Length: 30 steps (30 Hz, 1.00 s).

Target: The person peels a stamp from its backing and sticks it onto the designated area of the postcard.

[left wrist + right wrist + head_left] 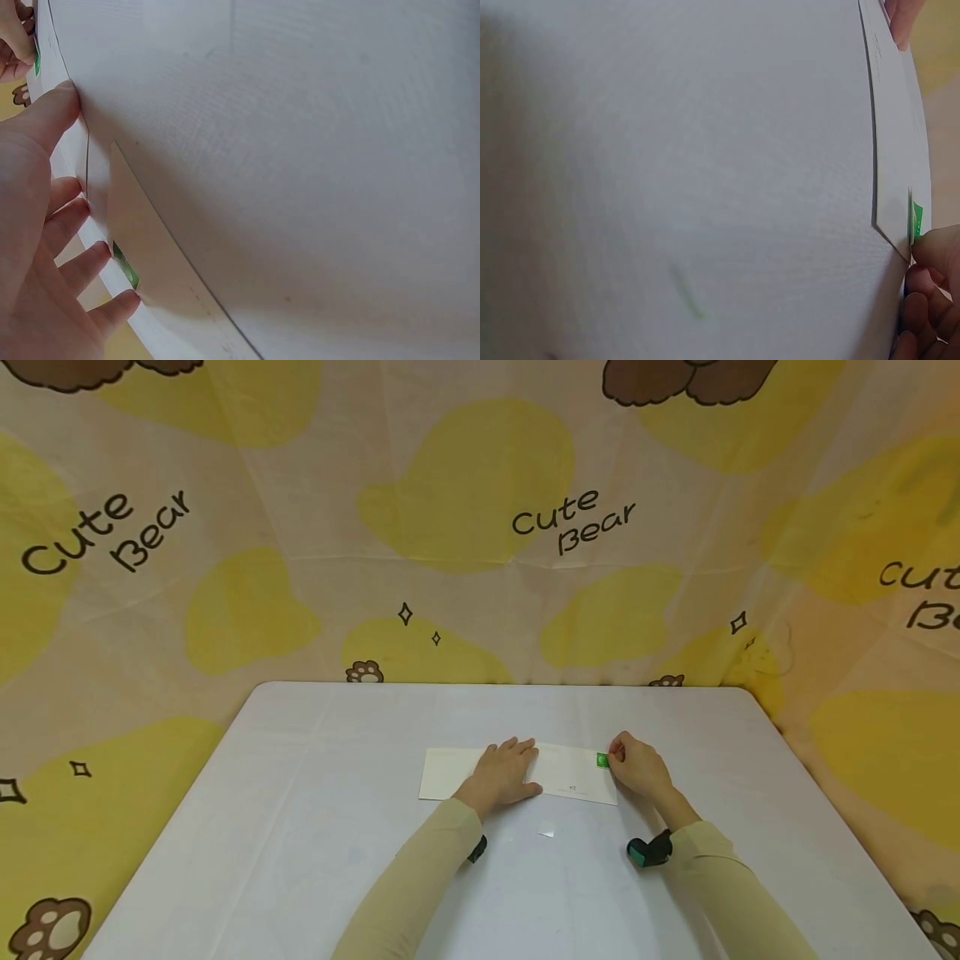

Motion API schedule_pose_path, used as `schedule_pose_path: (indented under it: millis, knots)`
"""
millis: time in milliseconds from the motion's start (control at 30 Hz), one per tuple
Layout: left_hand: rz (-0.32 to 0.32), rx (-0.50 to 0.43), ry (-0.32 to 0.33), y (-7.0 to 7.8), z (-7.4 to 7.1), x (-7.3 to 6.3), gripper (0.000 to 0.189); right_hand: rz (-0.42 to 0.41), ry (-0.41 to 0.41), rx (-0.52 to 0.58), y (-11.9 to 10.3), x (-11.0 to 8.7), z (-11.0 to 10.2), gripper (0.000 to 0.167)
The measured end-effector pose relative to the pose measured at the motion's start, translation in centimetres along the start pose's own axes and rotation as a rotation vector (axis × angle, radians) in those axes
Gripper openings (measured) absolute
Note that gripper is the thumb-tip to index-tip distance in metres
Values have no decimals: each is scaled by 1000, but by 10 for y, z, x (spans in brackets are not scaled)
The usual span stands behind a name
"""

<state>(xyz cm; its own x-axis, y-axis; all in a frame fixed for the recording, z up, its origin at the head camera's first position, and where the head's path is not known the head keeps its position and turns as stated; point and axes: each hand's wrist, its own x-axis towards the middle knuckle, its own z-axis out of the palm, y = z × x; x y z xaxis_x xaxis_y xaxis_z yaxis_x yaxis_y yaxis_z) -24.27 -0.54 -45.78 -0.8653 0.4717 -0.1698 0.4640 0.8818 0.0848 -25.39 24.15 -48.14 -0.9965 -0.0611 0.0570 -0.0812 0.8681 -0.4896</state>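
Note:
Two white envelopes lie on the table, the left envelope [444, 772] and the right envelope [570, 774], which has small print near its lower edge. My left hand [501, 776] rests with spread fingers where the two meet. In the left wrist view a green stamp [126, 264] shows on the left envelope beside the fingertips; the hand hides it in the head view. At the right envelope's upper right corner, my right hand [637, 767] pinches the edge of another green stamp [603, 760] between thumb and finger. The right wrist view shows this stamp [917, 220] at the thumb tip.
A small pale square [546, 831] lies on the white table [300, 843], nearer to me than the envelopes. Behind the table hangs a yellow patterned cloth [465, 485].

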Motion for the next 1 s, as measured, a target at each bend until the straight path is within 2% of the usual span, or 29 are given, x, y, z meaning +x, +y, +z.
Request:
schedule_pose_path:
  millis: [400,733,1000]
  knots:
    - [-6,5,-5,0,1,1,69,-40,-17,48,3,-3,-5,17]
    - [-4,5,-1,0,1,1,69,-107,50,53,2,-15,-11,20]
    - [-10,13,-1,-1,2,2,68,-248,21,-55,4,-25,-10,23]
